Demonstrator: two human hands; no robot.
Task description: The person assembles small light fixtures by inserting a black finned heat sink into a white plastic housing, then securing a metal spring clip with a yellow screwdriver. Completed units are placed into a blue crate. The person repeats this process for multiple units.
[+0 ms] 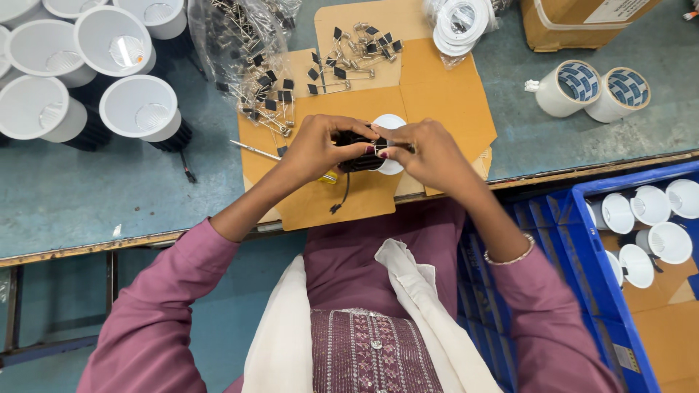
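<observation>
Both hands meet over the cardboard sheet, left hand and right hand closed around a black-backed white lamp fitting, loose spring clips just beyond.

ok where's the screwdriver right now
In the head view the screwdriver lies on the cardboard sheet, just left of the left hand and below the bag of spring clips.
</observation>
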